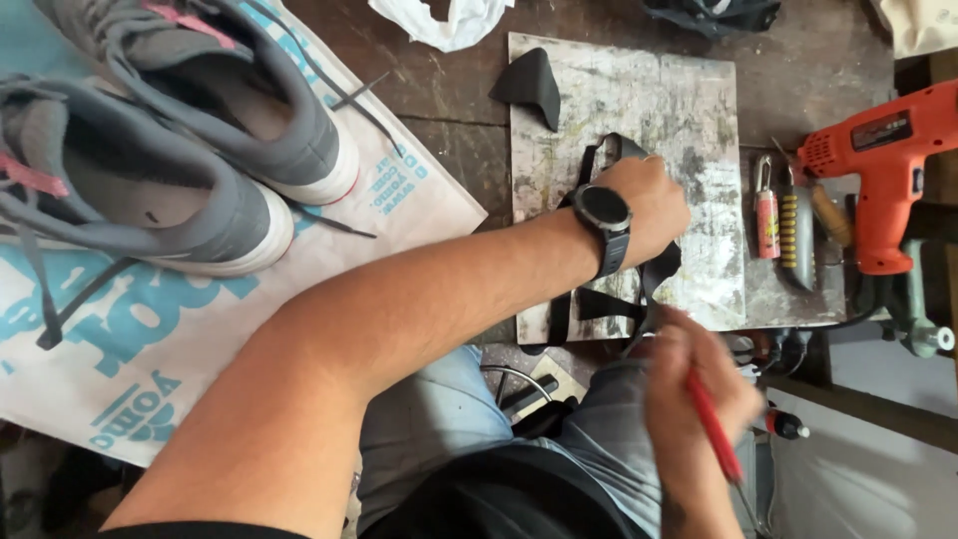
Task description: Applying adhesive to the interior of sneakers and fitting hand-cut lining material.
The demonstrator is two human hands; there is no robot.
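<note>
My left hand (654, 200), with a dark watch on the wrist, presses down on a black cut-out piece of material (611, 299) that lies on a stained white board (679, 110). My right hand (689, 389) is below the board's near edge and grips a red pen (714, 429) like a pencil, its tip near the black piece. A separate small black scrap (531, 85) lies at the board's far left corner.
Two grey sneakers (170, 150) with white soles sit on a white and blue printed bag (120, 339) at left. An orange heat gun (888, 170), a small lighter (766, 215) and hand tools (798, 235) lie at right. White cloth (444, 20) lies at the top.
</note>
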